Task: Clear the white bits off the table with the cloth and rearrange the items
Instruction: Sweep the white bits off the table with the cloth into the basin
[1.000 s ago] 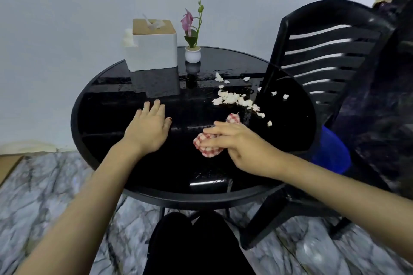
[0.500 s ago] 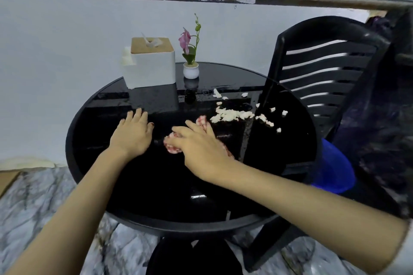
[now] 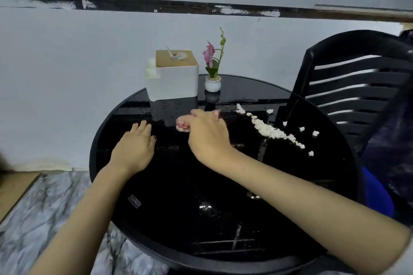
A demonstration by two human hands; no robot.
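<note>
So there's a round glossy black glass bench point(image 3: 169, 196) filling the middle of the frame, and both bare hands are down on it. The left hand point(image 3: 134, 147) sits left of centre, flat on the glass with the fingers spread out and nothing in it. The right hand point(image 3: 206, 136) is just right of it, around the centre of the frame, pressing down on a red-and-white checked cloth point(image 3: 182, 124); the hand covers most of it, so only a bunched bit pokes out on the left side of the fingers and a tiny edge shows past the fingertips toward the top. The cloth is touching the glass. To the right of that hand, a loose line of small white crumbly bits point(image 3: 268, 129) runs diagonally from upper centre down toward the right, with a few stray pieces further right near the bench's edge. They're near the cloth but not touching it. At the back of the bench, upper centre, a white square tissue box with a tan wooden lid point(image 3: 176, 80) stands upright, a tissue sticking out the top, and just right of it is a small white round pot with a pink artificial orchid point(image 3: 212, 73). A black slatted plastic chair point(image 3: 357, 87) is pushed up against the right side of the bench.
</note>
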